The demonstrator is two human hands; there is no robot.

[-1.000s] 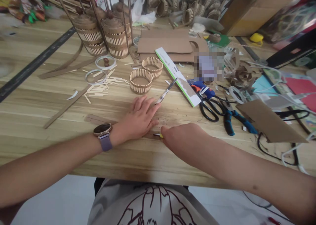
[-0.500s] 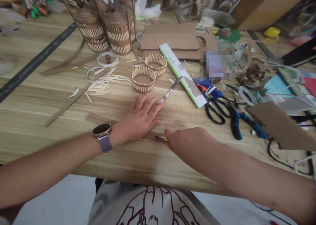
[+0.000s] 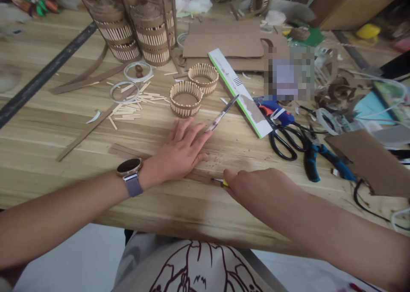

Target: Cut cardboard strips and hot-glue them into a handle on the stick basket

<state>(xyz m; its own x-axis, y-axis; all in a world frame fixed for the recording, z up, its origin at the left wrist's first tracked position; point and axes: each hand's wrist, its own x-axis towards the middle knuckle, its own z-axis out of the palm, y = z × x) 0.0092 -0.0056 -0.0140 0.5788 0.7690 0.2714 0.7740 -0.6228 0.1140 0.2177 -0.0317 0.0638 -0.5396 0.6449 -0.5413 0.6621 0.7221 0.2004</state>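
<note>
My left hand, with a watch on the wrist, lies flat with fingers spread, pressing a brown cardboard strip onto the wooden table. My right hand is closed round a yellow-handled craft knife; the blade tip rests on the strip just right of my left hand. Slim silver scissors lie just beyond my left fingertips. Two small round baskets of sticks stand behind them.
Loose sticks and white rings lie at the left. Tall stick baskets and cardboard sheets stand at the back. Black scissors, blue pliers, a white-green ruler and cables crowd the right.
My right hand with the knife has slid to the right along the strip, away from my left hand. The left hand has stayed flat on the strip.
</note>
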